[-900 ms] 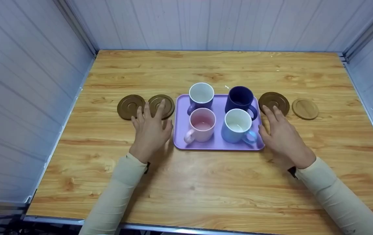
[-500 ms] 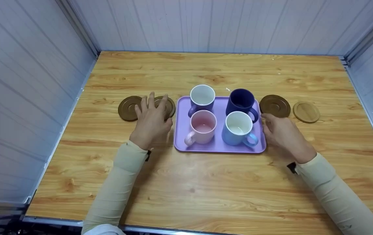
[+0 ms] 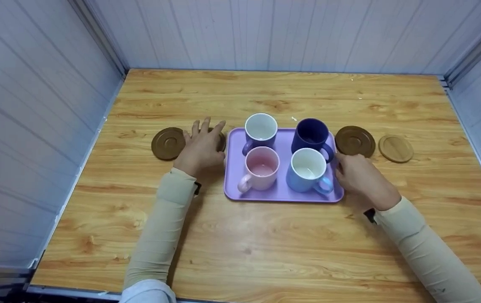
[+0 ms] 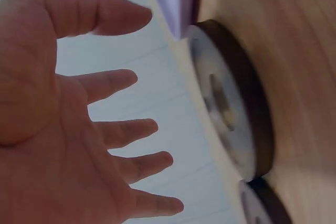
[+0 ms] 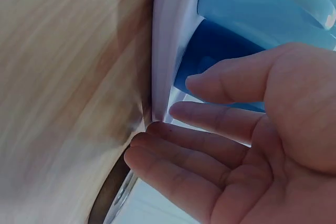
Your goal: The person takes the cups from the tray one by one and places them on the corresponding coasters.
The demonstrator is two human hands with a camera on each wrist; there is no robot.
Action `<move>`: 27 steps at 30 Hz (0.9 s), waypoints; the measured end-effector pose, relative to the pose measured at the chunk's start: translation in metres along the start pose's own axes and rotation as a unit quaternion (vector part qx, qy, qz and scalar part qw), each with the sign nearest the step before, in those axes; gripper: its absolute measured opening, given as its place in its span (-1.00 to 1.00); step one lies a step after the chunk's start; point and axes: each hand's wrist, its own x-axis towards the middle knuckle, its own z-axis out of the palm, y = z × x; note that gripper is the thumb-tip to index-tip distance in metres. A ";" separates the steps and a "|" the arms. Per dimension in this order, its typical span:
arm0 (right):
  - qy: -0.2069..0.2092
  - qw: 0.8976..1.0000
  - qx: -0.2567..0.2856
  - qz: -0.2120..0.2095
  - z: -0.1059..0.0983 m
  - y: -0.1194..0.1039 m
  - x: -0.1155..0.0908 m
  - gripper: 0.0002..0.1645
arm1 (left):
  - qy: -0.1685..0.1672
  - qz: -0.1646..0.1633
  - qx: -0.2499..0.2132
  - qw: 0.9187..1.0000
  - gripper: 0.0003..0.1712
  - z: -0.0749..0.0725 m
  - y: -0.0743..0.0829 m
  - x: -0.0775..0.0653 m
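A purple tray [image 3: 283, 145] holds a pink mug [image 3: 260, 179], a purple mug with a white inside [image 3: 261, 128], a navy mug [image 3: 311, 132] and a light-blue mug [image 3: 301, 179]. My left hand [image 3: 200, 151] hovers with spread fingers over a brown round coaster [image 4: 233, 98], partly covering it in the head view. Its thumb points toward the tray's left edge. At the opposite edge is my right hand [image 3: 360, 176], its fingers extended and fingertips close to the tray's side [image 5: 161, 56]. The right thumb overlaps the navy mug in the right wrist view.
Another brown coaster [image 3: 167, 144] lies to the far left. Right of the tray are a third brown coaster [image 3: 354, 142] and a smaller, light wooden one [image 3: 395, 148]. Pale panel walls [image 3: 249, 33] enclose the wooden table [image 3: 240, 252] at the back and sides.
My right hand has drawn back from over the right brown coaster to the tray's right edge. My left hand has shifted slightly right, toward the tray. Mugs and coasters keep their places.
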 end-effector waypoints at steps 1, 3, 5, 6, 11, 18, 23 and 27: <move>0.001 1.000 0.001 0.000 0.001 0.000 0.000 -0.85 | -0.005 -0.002 0.001 1.000 0.10 0.001 -0.002 0.003; 0.005 1.000 0.002 -0.002 0.003 -0.001 -0.001 -0.86 | -0.012 -0.006 -0.003 1.000 0.12 0.004 -0.005 0.008; 0.006 1.000 0.000 -0.003 0.005 -0.001 -0.001 -0.89 | -0.021 -0.013 -0.008 1.000 0.14 0.005 -0.007 0.012; 0.006 1.000 -0.001 -0.003 0.006 -0.001 -0.002 -0.91 | -0.026 -0.015 -0.011 0.999 0.15 0.006 -0.008 0.014; 0.004 1.000 -0.007 0.002 0.009 -0.003 -0.003 -0.98 | -0.048 -0.026 -0.018 0.998 0.15 0.010 -0.012 0.020; 0.015 1.000 -0.005 -0.003 0.010 -0.004 -0.003 -0.96 | -0.070 -0.034 -0.012 0.997 0.11 0.012 -0.014 0.024; 0.020 1.000 -0.002 0.001 0.011 -0.004 -0.003 -0.94 | -0.072 -0.027 0.000 0.997 0.09 0.011 -0.015 0.026; 0.022 1.000 0.003 0.002 0.012 -0.004 -0.001 -0.93 | -0.074 -0.020 0.003 0.997 0.08 0.009 -0.016 0.025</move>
